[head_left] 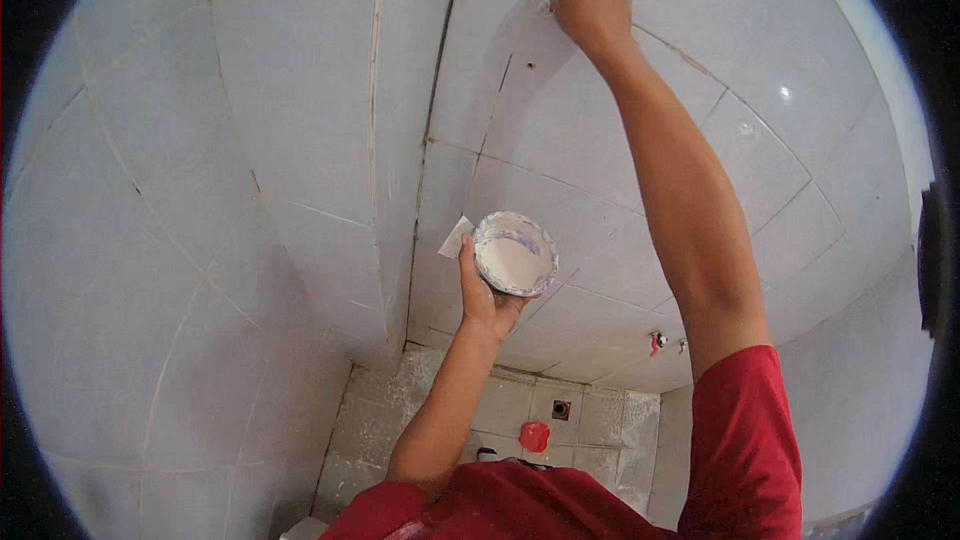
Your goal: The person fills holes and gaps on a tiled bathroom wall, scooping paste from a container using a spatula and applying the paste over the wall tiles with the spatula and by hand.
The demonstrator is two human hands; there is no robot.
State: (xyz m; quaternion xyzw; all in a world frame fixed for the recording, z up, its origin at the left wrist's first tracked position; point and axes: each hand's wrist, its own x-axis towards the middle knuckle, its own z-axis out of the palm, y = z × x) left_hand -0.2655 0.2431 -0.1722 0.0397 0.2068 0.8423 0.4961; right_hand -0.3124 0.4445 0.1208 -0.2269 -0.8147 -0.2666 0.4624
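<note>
Left hand (483,305): cupped under, holding our round, smeared white bowl (520,227) of white paste (514,266), beside a pale flat card (455,237).
Right hand (595,10): seemingly curled, at grey wall tiles (570,135); grip hidden, we cannot tell.
Joints: pale ones look filled; dark ones left.

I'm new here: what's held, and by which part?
The left hand holds the bowl by its side and underside; a white card shows beside the thumb. The right hand: cannot tell.
</note>
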